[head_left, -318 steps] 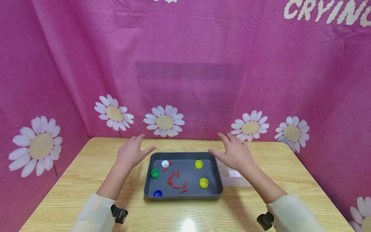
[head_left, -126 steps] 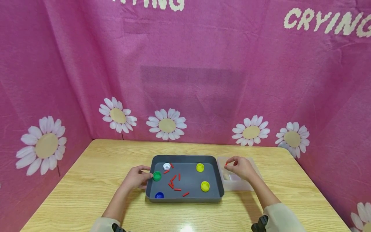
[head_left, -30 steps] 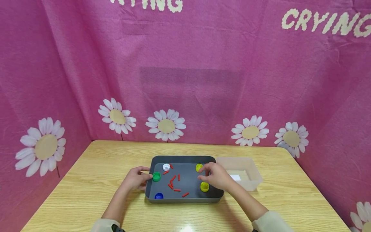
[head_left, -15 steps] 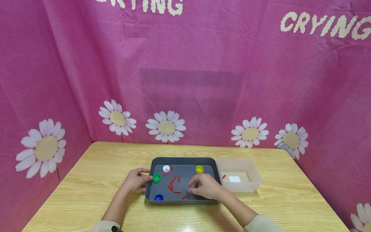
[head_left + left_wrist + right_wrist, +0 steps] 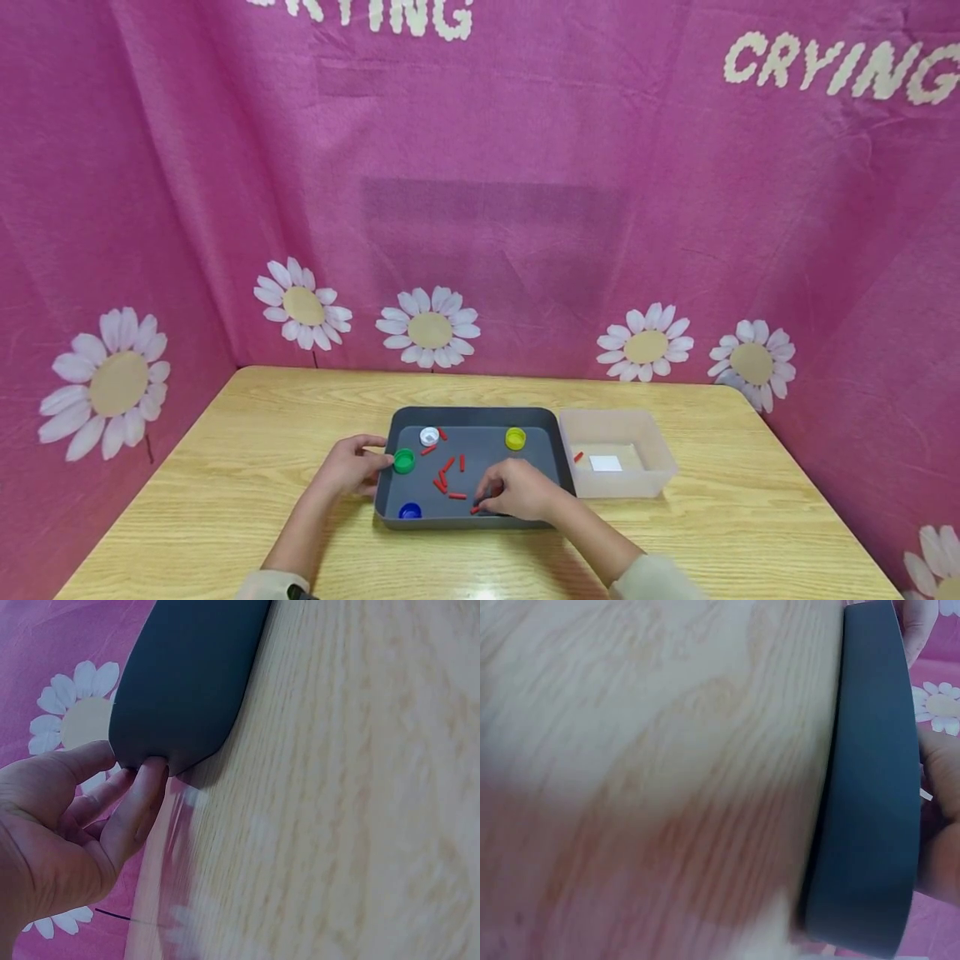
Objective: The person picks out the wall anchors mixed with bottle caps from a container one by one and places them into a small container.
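A dark grey tray [image 5: 480, 523] lies on the table. My left hand [image 5: 351, 465] holds its left side, thumb on the rim beside a green bottle cap [image 5: 404, 461]; the left wrist view shows the fingers [image 5: 142, 802] against the tray's outer wall. Inside the tray's front part, my right hand [image 5: 521, 490] pinches a short red stick [image 5: 475, 509] at its fingertips. Several like red sticks [image 5: 457, 496] lie loose to the left of it. In the right wrist view the tray wall [image 5: 870, 787] partly hides that hand.
A white cap [image 5: 429, 437], a blue cap [image 5: 409, 511] and a yellow cap [image 5: 515, 438] sit in the tray. Against its right side stands a translucent plastic box [image 5: 652, 479], holding one red stick [image 5: 578, 457] and a white paper piece [image 5: 606, 463]. A pink curtain hangs behind.
The red stick held earlier over the box now lies in it. My right hand has come back left into the tray, covering the front yellow cap, and closed on another stick. The left hand stays put.
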{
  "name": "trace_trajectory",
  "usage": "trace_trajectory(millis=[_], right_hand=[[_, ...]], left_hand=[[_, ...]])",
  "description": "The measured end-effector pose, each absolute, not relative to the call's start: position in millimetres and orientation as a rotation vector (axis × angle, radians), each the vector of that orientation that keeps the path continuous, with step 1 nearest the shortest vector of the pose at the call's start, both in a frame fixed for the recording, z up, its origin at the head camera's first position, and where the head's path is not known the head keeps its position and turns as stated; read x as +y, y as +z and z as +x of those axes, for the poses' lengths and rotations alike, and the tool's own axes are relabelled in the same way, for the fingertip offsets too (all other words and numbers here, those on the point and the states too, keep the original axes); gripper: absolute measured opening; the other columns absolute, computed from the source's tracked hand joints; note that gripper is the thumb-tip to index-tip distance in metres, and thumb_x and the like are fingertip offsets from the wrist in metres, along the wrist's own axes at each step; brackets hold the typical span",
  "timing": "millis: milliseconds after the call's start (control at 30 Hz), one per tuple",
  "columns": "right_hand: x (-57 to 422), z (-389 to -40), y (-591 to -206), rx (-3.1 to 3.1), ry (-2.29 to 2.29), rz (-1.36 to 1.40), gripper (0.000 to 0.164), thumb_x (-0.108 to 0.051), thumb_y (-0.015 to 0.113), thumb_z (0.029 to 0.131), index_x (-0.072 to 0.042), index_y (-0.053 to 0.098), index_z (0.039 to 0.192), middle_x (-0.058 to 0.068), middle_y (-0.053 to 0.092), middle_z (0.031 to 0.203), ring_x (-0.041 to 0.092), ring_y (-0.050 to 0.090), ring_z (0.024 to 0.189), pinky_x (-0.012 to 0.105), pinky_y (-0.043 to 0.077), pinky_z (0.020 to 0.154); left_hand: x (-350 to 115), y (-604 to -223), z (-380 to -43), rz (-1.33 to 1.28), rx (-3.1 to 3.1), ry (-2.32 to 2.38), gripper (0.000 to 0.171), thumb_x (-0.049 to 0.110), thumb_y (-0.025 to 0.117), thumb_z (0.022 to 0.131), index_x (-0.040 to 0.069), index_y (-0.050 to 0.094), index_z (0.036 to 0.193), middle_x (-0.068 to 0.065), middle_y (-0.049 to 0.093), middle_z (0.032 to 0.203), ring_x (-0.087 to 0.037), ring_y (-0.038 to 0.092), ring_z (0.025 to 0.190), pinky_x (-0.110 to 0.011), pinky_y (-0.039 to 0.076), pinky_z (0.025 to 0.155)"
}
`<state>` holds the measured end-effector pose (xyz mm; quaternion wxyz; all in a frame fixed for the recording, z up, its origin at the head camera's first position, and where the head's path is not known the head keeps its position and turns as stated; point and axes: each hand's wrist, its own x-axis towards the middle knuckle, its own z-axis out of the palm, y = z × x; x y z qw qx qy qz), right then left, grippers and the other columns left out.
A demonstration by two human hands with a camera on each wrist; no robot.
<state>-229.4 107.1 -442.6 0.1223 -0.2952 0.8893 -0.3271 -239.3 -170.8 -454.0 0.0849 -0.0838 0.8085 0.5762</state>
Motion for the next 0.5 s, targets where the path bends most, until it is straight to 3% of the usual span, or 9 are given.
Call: trace_trajectory(millis=[500], right_hand=[[99.9,-228.4,-444.8,2.651,-0.863,-0.859,0.006,-0.006,0.070,0.079,-0.009,0.072,0.083,-0.003,0.066,0.069,-0.002,0.049,0.060,0.017,0.041,0.055]], left_hand=[[-171.2,-454.3,-238.9,-0.250,2.434,1.684,0.041,0.010,0.064,0.086,-0.003,0.053,0.124,-0.018,0.062,0.095,-0.018,0.062,0.071,-0.034,0.058,0.060]])
